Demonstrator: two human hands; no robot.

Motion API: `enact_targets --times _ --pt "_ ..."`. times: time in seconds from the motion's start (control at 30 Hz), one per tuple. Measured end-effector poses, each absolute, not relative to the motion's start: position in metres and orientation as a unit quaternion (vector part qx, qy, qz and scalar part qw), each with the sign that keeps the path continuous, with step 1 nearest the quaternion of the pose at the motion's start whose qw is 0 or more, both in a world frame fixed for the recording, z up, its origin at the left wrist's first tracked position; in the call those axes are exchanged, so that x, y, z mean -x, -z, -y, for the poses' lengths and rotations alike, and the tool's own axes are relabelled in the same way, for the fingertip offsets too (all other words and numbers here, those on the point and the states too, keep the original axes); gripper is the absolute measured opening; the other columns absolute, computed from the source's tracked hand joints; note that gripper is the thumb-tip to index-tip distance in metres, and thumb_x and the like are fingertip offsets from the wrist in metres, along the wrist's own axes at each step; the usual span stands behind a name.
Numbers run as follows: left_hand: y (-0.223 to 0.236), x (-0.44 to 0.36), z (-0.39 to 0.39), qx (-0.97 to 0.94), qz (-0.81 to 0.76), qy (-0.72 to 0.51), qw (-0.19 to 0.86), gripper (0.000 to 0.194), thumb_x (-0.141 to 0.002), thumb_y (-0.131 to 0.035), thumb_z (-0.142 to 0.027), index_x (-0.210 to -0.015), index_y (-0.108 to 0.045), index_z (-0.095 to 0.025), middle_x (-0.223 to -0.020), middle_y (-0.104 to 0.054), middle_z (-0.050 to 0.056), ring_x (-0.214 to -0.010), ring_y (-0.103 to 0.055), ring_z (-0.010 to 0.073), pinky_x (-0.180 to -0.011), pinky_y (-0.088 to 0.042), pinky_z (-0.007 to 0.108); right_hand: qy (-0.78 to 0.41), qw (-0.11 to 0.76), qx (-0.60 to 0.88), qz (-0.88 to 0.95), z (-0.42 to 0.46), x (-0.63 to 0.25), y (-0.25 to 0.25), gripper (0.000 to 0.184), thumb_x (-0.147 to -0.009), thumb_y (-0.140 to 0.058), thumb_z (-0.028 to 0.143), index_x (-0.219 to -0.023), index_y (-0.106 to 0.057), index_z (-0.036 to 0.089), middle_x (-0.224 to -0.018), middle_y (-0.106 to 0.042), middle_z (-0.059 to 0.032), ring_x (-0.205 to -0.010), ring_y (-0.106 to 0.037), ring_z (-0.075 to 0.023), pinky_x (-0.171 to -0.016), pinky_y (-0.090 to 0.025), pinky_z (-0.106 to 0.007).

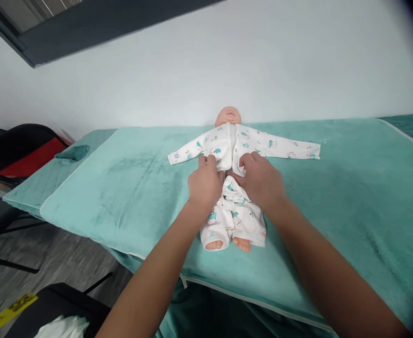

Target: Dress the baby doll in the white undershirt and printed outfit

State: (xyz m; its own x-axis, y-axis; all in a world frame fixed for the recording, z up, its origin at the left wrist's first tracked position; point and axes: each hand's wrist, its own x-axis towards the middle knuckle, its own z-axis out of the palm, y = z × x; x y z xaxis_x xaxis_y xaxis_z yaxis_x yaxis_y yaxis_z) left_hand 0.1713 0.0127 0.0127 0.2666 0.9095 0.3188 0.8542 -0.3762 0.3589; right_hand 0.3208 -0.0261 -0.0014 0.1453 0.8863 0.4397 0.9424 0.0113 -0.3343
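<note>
Both hands (232, 180) — left and right — pinch the doll's printed jacket (220, 141).

The doll's (229, 114) waist is partly hidden by the left hand (206, 182) and right hand (264, 180); whether either grips the shirt (220, 143) is unclear. Picture edges cut off the window frame (86, 28) far left, the bed (350, 211) at right, and, near left, the white cloth (63, 327) and yellow strip (9, 313), its print unreadable.
</note>
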Motion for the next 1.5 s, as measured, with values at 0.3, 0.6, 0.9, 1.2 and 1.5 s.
enact_targets --times 0.3,0.6,0.9,1.2,1.5 --pt "0.036 -0.121 -0.051 -0.434 -0.576 -0.599 0.346 0.02 -0.096 -0.048 -0.038 -0.085 -0.049 -0.021 -0.079 -0.053 0.0 -0.067 -0.053 0.0129 -0.063 -0.043 0.027 -0.083 0.487 0.686 0.534 0.014 -0.339 -0.001 0.029 -0.093 -0.051 0.039 -0.07 -0.05 0.022 -0.057 -0.047 0.003 -0.057 -0.042 -0.0138 -0.057 -0.028 -0.028" --pt "0.054 -0.094 -0.044 -0.508 -0.459 -0.555 0.473 0.019 -0.078 -0.072 -0.034 -0.088 -0.071 -0.018 -0.085 -0.069 0.003 -0.079 -0.062 0.0147 -0.074 -0.048 0.027 0.036 0.475 0.838 0.265 0.057 -0.45 0.042 0.015 -0.08 -0.062 0.036 -0.079 -0.053 0.024 -0.074 -0.056 -0.0035 -0.064 -0.045 -0.0191 -0.066 -0.036 -0.037" --pt "0.05 -0.081 -0.03 -0.672 -0.377 -0.421 0.479 0.02 -0.086 -0.066 -0.037 -0.093 -0.073 -0.02 -0.098 -0.069 0.004 -0.09 -0.061 0.0179 -0.082 -0.047 0.029 -0.271 0.471 0.559 0.627 0.058 -0.367 0.035 0.014 -0.088 -0.061 0.037 -0.088 -0.063 0.023 -0.089 -0.063 -0.0022 -0.082 -0.058 -0.0176 -0.072 -0.047 -0.031" --pt "0.057 -0.083 -0.033 -0.774 -0.371 -0.405 0.316 0.029 -0.088 -0.059 -0.02 -0.114 -0.07 -0.023 -0.133 -0.06 0.01 -0.122 -0.055 0.0222 -0.104 -0.044 0.037 -0.348 0.425 0.499 0.67 0.07 -0.384 0.031 0.018 -0.09 -0.065 0.042 -0.093 -0.063 0.024 -0.102 -0.063 -0.0057 -0.099 -0.06 -0.0218 -0.09 -0.05 -0.037" --pt "0.066 -0.082 -0.039 -0.782 -0.497 -0.37 0.068 0.025 -0.089 -0.053 -0.013 -0.106 -0.069 -0.021 -0.123 -0.065 0.01 -0.116 -0.054 0.0273 -0.101 -0.044 0.042 -0.369 0.43 0.504 0.652 0.07 -0.384 0.037 0.024 -0.086 -0.071 0.044 -0.092 -0.061 0.023 -0.099 -0.061 -0.004 -0.095 -0.058 -0.0201 -0.087 -0.051 -0.035"
